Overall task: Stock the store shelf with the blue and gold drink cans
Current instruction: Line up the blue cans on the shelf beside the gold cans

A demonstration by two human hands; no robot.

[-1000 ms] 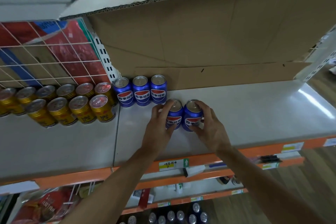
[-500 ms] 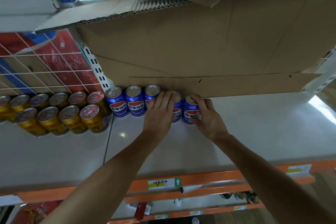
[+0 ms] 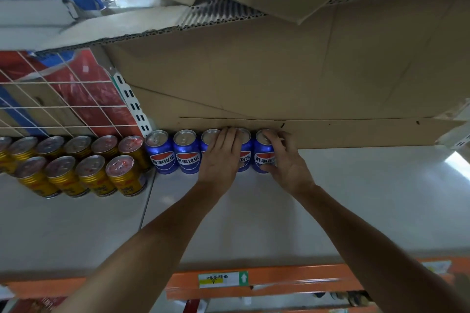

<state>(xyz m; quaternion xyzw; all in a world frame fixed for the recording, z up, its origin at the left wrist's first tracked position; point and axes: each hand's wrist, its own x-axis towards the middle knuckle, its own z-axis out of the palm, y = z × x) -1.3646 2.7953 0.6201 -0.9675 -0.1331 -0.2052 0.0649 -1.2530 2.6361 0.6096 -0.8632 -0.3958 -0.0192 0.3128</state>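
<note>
Five blue cans stand in a row at the back of the grey shelf [image 3: 356,198], under a cardboard flap. The two leftmost blue cans [image 3: 175,155] stand free. My left hand [image 3: 222,160] lies flat against the front of the third and fourth cans, its straight fingers reaching their tops. My right hand [image 3: 286,160] grips the fifth blue can [image 3: 262,157], the rightmost, with fingers over its top and thumb low on its side. Gold cans [image 3: 84,168] stand in two rows to the left of the blue ones.
A large cardboard box [image 3: 279,71] overhangs the back of the shelf. A white wire grid [image 3: 50,99] backs the gold cans. The shelf's orange front edge [image 3: 279,282] carries a price label [image 3: 220,279]. Bare shelf extends to the right of the cans.
Both hands have slid the two blue cans back from mid-shelf into the back row, beside the three standing there. My left hand's fingers have straightened over the cans.
</note>
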